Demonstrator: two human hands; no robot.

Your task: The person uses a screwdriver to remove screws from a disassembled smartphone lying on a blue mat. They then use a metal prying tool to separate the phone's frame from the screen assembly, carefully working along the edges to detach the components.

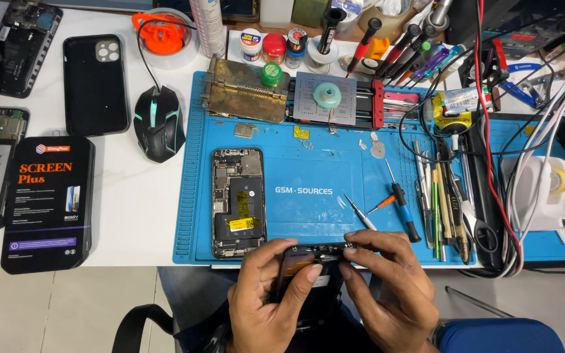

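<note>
Left of the blue silicone repair mat [315,216], well out across the white counter [138,209], lie a black boxed screen package [47,202], a black phone case with a camera cut-out [95,84] and a black computer mouse with teal lights [159,122]. On the mat's left part rests an opened phone body with its boards and battery bared [238,201], its long axis running away from the person. Along the mat's far edge stand a tarnished brass-coloured metal holder [243,97] and a grey perforated jig with a teal round knob [327,95]. On the mat's right part lie a black-handled screwdriver [401,206], a small orange-handled driver [382,205] and a row of thin tweezers and probes [441,202].

Just past the mat's near edge, off the counter and over the lap, the dark phone display panel [312,261] is held between both hands. Its long axis seems to run towards the person, with its top edge level with the mat's near rim. The left hand [269,294] wraps the panel's left side, its grip closed on it with the thumb lying across the face. The right hand [387,281] clasps the right side and top corner, fingers curled over the upper edge. Both hands sit equally near; the opened phone body lies up and to the left of them, closer to the left hand.
</note>
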